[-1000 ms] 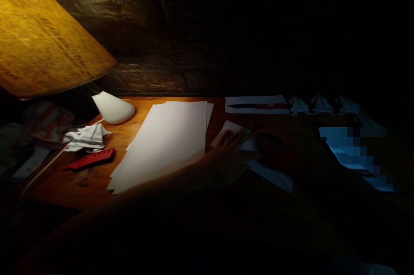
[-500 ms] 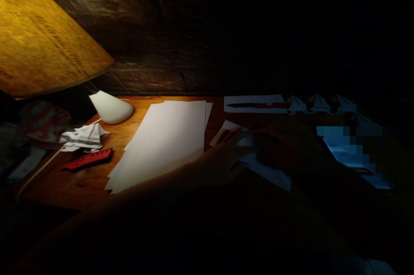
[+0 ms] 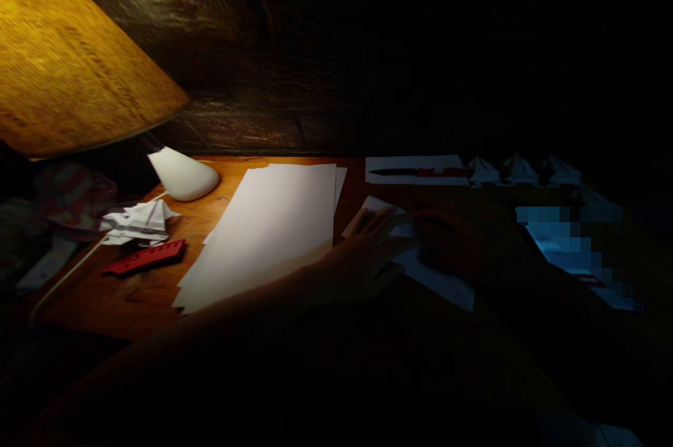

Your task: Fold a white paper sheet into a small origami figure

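A folded sheet of white paper (image 3: 442, 284) lies slantwise on the dim wooden table. My left hand (image 3: 374, 245) rests on its upper left part, fingers stretched out and slightly spread. Against the paper's upper right edge is my right hand (image 3: 449, 233), sunk in deep shadow; its fingers are too dark to make out. To the left of my left hand lies a stack of blank white sheets (image 3: 278, 223), partly covered by my left forearm.
Along the wall, a knife (image 3: 415, 172) lies on white paper (image 3: 413, 161), beside several folded paper shapes (image 3: 520, 170). At left are a lamp (image 3: 181, 174), a crumpled-looking folded paper (image 3: 141, 223) and a red slotted object (image 3: 144, 258). A pixelated blue-lit object (image 3: 568, 247) lies right.
Both hands stay in nearly the same place on the paper. The whole view has shifted very slightly.
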Demonstrator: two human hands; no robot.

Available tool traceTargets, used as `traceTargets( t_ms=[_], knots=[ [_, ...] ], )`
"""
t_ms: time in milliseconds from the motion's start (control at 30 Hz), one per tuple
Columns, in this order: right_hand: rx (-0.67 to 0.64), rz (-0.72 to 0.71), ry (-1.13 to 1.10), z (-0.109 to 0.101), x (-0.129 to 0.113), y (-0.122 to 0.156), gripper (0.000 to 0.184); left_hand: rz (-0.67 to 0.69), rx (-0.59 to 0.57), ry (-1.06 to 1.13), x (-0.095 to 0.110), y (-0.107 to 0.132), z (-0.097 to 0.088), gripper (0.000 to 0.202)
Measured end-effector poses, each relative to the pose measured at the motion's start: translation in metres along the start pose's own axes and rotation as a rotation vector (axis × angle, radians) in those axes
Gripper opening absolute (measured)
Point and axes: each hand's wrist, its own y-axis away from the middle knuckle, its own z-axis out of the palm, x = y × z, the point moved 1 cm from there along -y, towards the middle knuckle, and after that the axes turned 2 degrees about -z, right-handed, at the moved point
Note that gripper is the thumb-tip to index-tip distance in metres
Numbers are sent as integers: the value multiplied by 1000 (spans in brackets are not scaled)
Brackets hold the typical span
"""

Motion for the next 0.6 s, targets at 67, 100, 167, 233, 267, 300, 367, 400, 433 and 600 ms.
traceTargets(
  t_ms=[67, 100, 167, 233, 267, 300, 367, 400, 433, 600],
  knots=[
    [-10, 5, -3, 1, 2, 1, 59, -4, -5, 3, 0, 0, 0, 46],
    [-10, 7, -6, 2, 3, 1, 60, -3, -7, 3, 1, 0, 0, 46],
    [-5, 12, -21, 3, 4, 1, 62, -6, -8, 4, 1, 0, 0, 47],
    [-5, 20, -34, 3, 3, 1, 61, -8, 0, 5, 1, 0, 0, 48],
    [-4, 23, -38, 2, 3, 1, 60, -6, 5, 5, 1, 0, -1, 47],
    [-6, 22, -40, 2, 2, 0, 60, -3, 8, 5, 1, 0, -1, 46],
    [-4, 20, -37, 1, 0, 0, 59, 3, 14, 3, 2, 0, -1, 45],
    [-5, 19, -35, 1, 0, 0, 59, 6, 15, 2, 2, 0, -2, 45],
    [-13, 16, -34, 1, 0, 0, 60, 8, 16, 2, 2, 0, -2, 45],
    [-23, 12, -47, 0, 1, 0, 61, -7, 17, 18, 1, 0, -1, 47]
  ],
)
